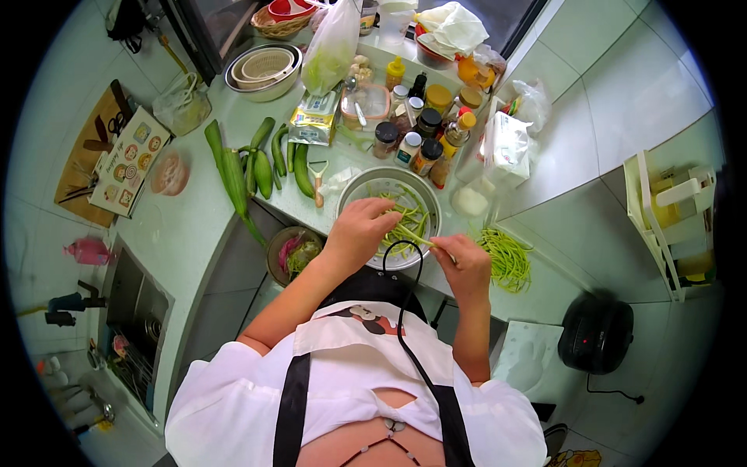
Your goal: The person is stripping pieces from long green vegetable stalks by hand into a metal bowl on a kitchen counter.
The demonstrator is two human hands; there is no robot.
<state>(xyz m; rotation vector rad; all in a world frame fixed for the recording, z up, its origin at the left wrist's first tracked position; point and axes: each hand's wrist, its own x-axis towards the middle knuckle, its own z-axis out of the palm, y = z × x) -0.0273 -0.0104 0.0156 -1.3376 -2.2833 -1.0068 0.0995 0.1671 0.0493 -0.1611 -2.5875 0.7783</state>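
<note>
My left hand is closed on one end of a green bean, above a round metal pan. The other end is pinched in the fingers of my right hand, just past the pan's right side. Cut or snapped green pieces lie inside the pan, partly hidden by my left hand. To the right of my right hand is a heap of long green beans on the counter. A black cable loops up in front of my apron, close to the bean.
A peeler and several green gourds lie left of the pan. A scrap bin stands beside my left forearm. Seasoning jars and bottles crowd behind the pan. At far left is a sink; a black appliance stands right.
</note>
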